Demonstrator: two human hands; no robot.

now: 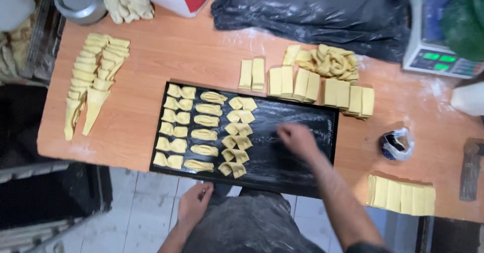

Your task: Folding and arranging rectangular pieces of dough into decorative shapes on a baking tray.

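We see our right hand [297, 138] low over the bare right half of the black baking tray [330, 119], in the middle of the frame, fingers curled downward. It is blurred, so we cannot tell whether it pinches a piece of dough or hovers empty. Our left hand [194, 202] hangs off the table at the lower centre, below the tray's near edge, loosely cupped and holding nothing we can make out.

The tray lies on the orange wooden table [166, 56] and holds folded dough pieces [206, 134] in three neat columns filling its left half. In our judgement they are set close but apart so they bake without sticking, and the hand sits where the next column would begin.

Flat dough rectangles [322, 89] stand in a row just above the tray's upper right edge, within easy reach, with a heap of twisted dough [333, 61] behind them. More cut strips [93, 76] fan out at the left, and another row of rectangles [401, 195] lies at the lower right.

A small plastic bag [397, 143] sits right of the tray, its dark contents unclear. A weighing scale [436, 46] stands at the upper right, a black plastic sheet [312, 11] at the top, and a metal tin [78, 3] with a cloth [128, 3] at the upper left.
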